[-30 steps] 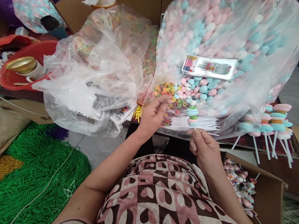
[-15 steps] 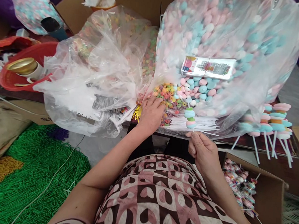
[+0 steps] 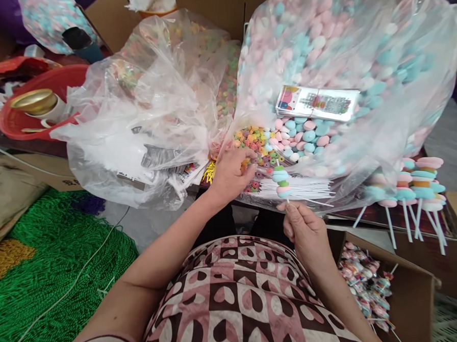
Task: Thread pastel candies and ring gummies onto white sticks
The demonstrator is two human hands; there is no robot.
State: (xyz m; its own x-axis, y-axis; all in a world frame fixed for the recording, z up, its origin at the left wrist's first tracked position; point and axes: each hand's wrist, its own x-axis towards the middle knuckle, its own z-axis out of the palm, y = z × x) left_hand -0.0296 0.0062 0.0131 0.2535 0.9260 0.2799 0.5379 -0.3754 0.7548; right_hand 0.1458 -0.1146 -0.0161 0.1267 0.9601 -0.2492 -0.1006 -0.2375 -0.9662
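Observation:
My right hand (image 3: 302,221) pinches the lower end of a white stick threaded with a candy skewer (image 3: 280,181) of blue, green and pink sweets; its bare tip points up. My left hand (image 3: 234,172) is over the loose ring gummies (image 3: 258,142), its fingers and thumb curled around an orange one, partly hidden by the hand. Pink, blue and white marshmallows (image 3: 303,136) lie just behind the rings, in the mouth of a large clear bag (image 3: 400,113). Beneath the skewer, several white sticks (image 3: 308,188) lie in a row.
Stacked printed cards (image 3: 316,102) rest on the marshmallow bag. Finished skewers (image 3: 423,184) lie at the table's right edge, above a cardboard box (image 3: 409,298) of wrapped ones. On the left are a crumpled plastic bag (image 3: 155,101), a red basin (image 3: 65,75) and green cords (image 3: 66,264).
My left hand's fingers have curled up from lying over the ring gummies, with the thumb now showing. My right hand has moved slightly left, tilting the skewer's tip toward the left hand.

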